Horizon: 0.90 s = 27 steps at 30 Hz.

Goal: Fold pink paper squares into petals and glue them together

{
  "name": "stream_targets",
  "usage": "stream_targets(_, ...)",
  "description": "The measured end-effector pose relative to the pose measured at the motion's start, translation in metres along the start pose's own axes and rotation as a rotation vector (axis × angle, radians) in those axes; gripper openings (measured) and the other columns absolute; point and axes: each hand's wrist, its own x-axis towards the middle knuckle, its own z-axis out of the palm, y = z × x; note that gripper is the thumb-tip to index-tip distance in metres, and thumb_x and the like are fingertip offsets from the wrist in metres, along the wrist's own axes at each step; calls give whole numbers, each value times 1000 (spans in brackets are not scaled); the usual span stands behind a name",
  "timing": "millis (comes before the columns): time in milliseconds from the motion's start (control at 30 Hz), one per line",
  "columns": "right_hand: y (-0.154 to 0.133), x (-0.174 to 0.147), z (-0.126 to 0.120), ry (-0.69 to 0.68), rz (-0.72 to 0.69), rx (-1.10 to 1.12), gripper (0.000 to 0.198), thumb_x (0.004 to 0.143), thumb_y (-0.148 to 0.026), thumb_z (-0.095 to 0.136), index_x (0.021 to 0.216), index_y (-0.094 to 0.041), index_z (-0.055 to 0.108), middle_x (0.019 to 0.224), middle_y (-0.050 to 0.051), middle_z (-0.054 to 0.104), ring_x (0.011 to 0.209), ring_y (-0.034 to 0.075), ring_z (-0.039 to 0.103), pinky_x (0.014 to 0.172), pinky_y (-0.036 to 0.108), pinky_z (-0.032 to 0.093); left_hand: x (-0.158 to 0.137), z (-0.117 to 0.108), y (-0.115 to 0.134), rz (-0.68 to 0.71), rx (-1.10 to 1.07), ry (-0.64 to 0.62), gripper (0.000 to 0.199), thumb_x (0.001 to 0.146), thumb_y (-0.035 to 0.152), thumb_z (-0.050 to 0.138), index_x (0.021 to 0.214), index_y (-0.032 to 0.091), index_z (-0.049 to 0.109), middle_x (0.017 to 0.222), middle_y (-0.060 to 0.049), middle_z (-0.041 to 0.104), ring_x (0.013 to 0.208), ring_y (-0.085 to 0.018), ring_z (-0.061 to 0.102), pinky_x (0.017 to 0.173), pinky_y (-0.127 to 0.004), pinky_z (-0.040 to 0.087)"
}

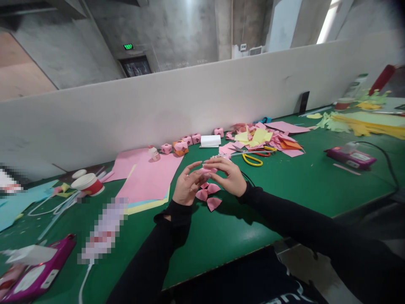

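Note:
A small folded piece of pink paper (209, 170) is pinched between my two hands above the green table (228, 249). My left hand (187, 184) grips it from the left with bent fingers. From the right, my right hand (230, 174) holds it between thumb and fingers. Its exact shape is partly covered by the fingertips. Just below my hands lie several folded pink paper pieces (214, 204) with pointed ends. Beyond my right hand rest scissors with yellow handles (252, 160).
Pink sheets (152, 173) lie left, a small bottle (154, 154) on them. Folded pink paper shapes (181, 147) line the partition (126, 122). A scrap pile (259, 136) sits right of them. A paper cup (87, 185) and purple power strips (350, 158) with cables stand at the sides.

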Motion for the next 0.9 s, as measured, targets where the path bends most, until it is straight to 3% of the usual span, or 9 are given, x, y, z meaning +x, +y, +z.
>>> stream_targets(233, -2, -5, 3, -60, -110, -75, 25, 87, -23, 54, 110, -24, 64, 112, 8, 63, 104, 18, 59, 93, 36, 49, -1, 4, -6, 119, 130, 34, 58, 58, 19, 80, 109, 18, 54, 87, -1, 62, 80, -12, 62, 73, -23, 50)
stream_targets(367, -3, -4, 2, -91, -102, -40, 31, 85, -24, 57, 116, -24, 60, 116, 9, 61, 110, 20, 56, 97, 38, 46, 0, 3, -6, 140, 148, 30, 60, 58, 19, 80, 112, 18, 53, 86, -1, 61, 78, -12, 62, 71, -24, 51)
stream_targets(500, -2, -3, 1, -147, 72, 119, 54, 78, -32, 66, 128, -22, 49, 124, 11, 55, 115, 23, 52, 95, 40, 47, 1, 2, -2, 161, 102, 57, 61, 57, 17, 80, 112, 19, 53, 78, 3, 58, 75, -12, 62, 72, -27, 51)
stream_targets(567, 1, -2, 3, -175, 217, 276, 54, 78, -36, 65, 127, -22, 49, 123, 11, 55, 111, 21, 55, 91, 37, 51, 1, 1, 0, 174, 71, 74, 62, 56, 16, 80, 112, 20, 54, 78, 3, 58, 77, -12, 62, 78, -29, 51)
stream_targets(733, 7, 1, 7, -131, 501, 596, 34, 79, -49, 61, 94, -19, 61, 88, 4, 66, 84, 16, 63, 78, 32, 54, 1, 2, 3, 190, 64, 86, 58, 55, 15, 80, 109, 19, 57, 76, 3, 58, 76, -10, 60, 81, -27, 49)
stream_targets(900, 7, 5, 5, -59, 530, 630, 32, 73, -48, 67, 74, -18, 60, 71, 0, 62, 68, 11, 60, 62, 24, 51, 0, 4, 1, 182, 100, 73, 53, 54, 13, 80, 104, 18, 61, 69, 6, 51, 66, -6, 52, 71, -20, 48)
